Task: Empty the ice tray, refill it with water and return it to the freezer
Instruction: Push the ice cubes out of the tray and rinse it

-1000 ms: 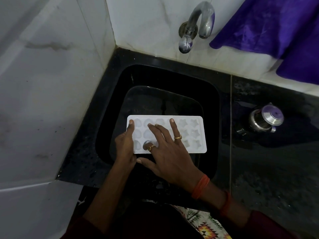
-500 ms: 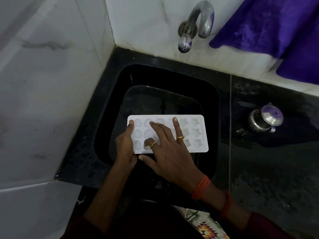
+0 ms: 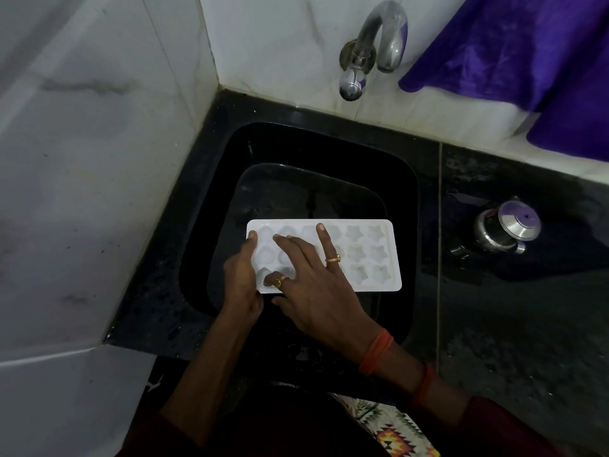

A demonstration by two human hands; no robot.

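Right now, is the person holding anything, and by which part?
The left hand grips the white ice tray by its left end, over the sink. The right hand only presses flat on the tray's top.

Ice tray (image 3: 362,223): 1, white. Cavities sit in 3 rows. 6 star-shaped ones are in plain view at the right end. The heart-shaped ones at the left end are partly covered, so no full count.
Hands: 2, left hand (image 3: 240,278) and right hand (image 3: 316,291).
Gold rings (image 3: 333,258): 2, both on the right hand.
Orange wrist threads (image 3: 375,351): 2, right arm.
Tap (image 3: 372,44): 1.
Sink (image 3: 329,143): 1.
Steel lidded pot (image 3: 504,229): 1, on the tabletop (image 3: 527,324).
Purple cloth (image 3: 527,44): 1.
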